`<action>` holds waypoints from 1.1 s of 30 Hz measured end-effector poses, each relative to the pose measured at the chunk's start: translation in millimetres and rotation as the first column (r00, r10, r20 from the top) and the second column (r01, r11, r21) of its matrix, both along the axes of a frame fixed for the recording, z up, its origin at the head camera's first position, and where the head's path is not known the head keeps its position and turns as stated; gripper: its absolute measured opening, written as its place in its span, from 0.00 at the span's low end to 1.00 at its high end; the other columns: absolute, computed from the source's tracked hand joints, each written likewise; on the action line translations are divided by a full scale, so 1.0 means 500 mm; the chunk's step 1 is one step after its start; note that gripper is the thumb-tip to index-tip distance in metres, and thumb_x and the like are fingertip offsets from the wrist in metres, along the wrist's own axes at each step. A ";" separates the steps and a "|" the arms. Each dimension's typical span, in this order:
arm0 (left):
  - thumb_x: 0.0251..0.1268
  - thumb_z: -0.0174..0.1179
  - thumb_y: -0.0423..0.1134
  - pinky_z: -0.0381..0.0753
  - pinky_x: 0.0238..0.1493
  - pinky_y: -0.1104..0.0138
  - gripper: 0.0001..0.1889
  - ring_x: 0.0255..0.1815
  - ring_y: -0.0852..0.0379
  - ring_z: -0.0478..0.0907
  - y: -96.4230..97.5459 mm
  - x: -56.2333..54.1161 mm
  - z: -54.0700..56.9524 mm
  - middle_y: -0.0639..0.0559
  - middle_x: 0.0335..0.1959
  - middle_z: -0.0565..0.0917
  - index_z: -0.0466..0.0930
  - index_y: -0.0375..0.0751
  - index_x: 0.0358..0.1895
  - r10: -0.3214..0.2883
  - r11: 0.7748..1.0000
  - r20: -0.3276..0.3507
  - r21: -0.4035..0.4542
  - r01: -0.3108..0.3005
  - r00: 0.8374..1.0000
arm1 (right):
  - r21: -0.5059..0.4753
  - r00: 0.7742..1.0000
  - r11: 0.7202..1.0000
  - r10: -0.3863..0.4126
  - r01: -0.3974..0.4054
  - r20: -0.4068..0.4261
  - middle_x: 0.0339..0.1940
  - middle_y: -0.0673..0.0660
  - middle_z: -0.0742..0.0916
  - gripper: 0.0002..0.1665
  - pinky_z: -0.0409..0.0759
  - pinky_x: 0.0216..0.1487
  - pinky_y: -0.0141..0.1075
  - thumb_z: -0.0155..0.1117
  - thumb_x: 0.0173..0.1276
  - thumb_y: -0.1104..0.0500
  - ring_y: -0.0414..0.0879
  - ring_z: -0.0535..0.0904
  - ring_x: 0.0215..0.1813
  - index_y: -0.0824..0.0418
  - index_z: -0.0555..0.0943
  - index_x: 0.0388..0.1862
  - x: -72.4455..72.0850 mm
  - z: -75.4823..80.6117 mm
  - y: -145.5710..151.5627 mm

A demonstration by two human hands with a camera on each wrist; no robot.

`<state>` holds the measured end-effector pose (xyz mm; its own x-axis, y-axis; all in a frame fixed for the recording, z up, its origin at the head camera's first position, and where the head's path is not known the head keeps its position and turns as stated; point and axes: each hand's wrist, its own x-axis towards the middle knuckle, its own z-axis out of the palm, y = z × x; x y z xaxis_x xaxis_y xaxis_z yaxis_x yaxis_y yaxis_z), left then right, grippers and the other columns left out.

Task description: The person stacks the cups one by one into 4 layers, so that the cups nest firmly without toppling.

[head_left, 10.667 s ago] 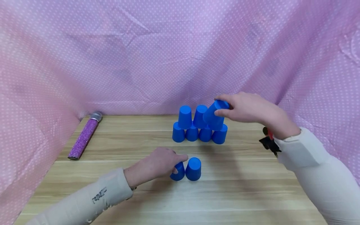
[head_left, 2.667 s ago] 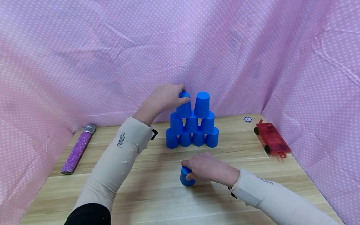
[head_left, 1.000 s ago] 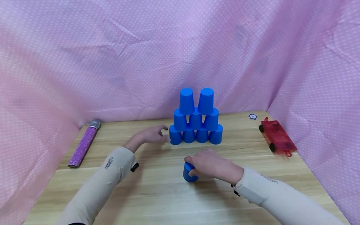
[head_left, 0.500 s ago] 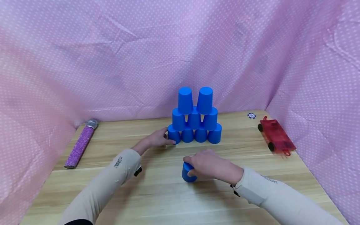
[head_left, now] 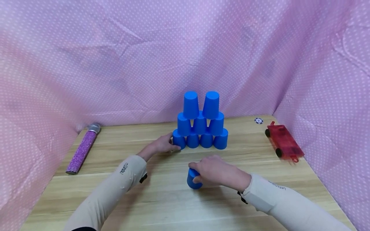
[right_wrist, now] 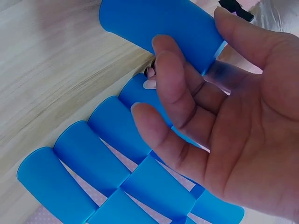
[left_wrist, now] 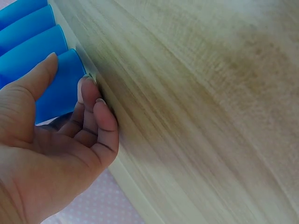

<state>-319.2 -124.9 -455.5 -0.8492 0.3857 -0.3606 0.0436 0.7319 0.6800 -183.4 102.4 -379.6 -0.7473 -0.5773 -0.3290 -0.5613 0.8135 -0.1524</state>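
Blue plastic cups stand upside down in a pyramid at the back of the table: several at the bottom, three in the middle row (head_left: pixel 199 125), two on top (head_left: pixel 190 106). My left hand (head_left: pixel 164 143) is at the pyramid's lower left corner. Its thumb lies along the near side of the end bottom cup (head_left: pixel 178 141), with fingers curled at the other side, as the left wrist view shows. Nearer to me, my right hand (head_left: pixel 218 170) holds a single upside-down cup (head_left: pixel 193 182) between thumb and fingers, low at the tabletop. The right wrist view has this cup (right_wrist: pixel 161 28) before the pyramid.
A glittery purple microphone (head_left: pixel 82 150) lies on the left of the table (head_left: pixel 162 205). To the right are a red toy car chassis (head_left: pixel 284 141) with black wheels and a small poker chip (head_left: pixel 258 120). Pink dotted cloth (head_left: pixel 144 64) hangs behind and at both sides.
Earlier the third row was absent and two cups stood in front. My left hand let go of the top left cup, then came down to the bottom left one. The right hand stays on its cup.
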 end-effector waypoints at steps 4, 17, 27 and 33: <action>0.68 0.66 0.49 0.83 0.45 0.60 0.38 0.43 0.49 0.80 0.000 0.002 -0.005 0.41 0.56 0.80 0.57 0.44 0.76 0.005 1.000 0.008 0.005 -0.005 1.000 | -0.026 1.000 1.000 -0.010 0.010 0.004 0.42 0.48 0.90 0.29 0.85 0.45 0.40 0.67 0.68 0.41 0.43 0.85 0.41 0.48 0.77 0.65 -0.002 0.010 0.010; 0.67 0.67 0.47 0.83 0.47 0.58 0.40 0.45 0.48 0.80 -0.001 -0.001 -0.004 0.38 0.58 0.79 0.57 0.41 0.76 0.017 0.999 0.027 0.032 -0.018 0.999 | -0.077 0.970 0.991 -0.127 0.113 -0.206 0.39 0.49 0.87 0.36 0.82 0.34 0.43 0.61 0.72 0.38 0.43 0.81 0.35 0.48 0.69 0.75 -0.015 0.331 0.117; 0.68 0.66 0.49 0.81 0.58 0.52 0.40 0.58 0.44 0.77 0.021 -0.007 -0.008 0.38 0.70 0.72 0.56 0.43 0.77 0.032 0.998 0.049 0.057 -0.034 0.998 | 0.020 0.970 0.978 -0.205 0.209 -0.128 0.58 0.67 0.83 0.44 0.80 0.54 0.60 0.51 0.76 0.36 0.60 0.82 0.55 0.59 0.57 0.80 -0.157 0.491 0.141; 0.67 0.66 0.50 0.81 0.56 0.54 0.38 0.53 0.46 0.78 0.035 -0.011 -0.017 0.39 0.68 0.74 0.59 0.44 0.75 0.041 0.998 0.041 0.049 -0.043 0.998 | 0.066 0.963 0.966 -0.243 0.252 -0.117 0.53 0.68 0.84 0.47 0.81 0.53 0.55 0.52 0.75 0.37 0.57 0.83 0.49 0.62 0.52 0.81 -0.214 0.516 0.115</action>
<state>-324.9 -107.7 -463.8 -0.8503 0.3688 -0.3754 -0.0139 0.6974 0.7165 -290.3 160.0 -121.5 -0.8969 -0.3452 -0.2765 -0.3506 0.9360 -0.0313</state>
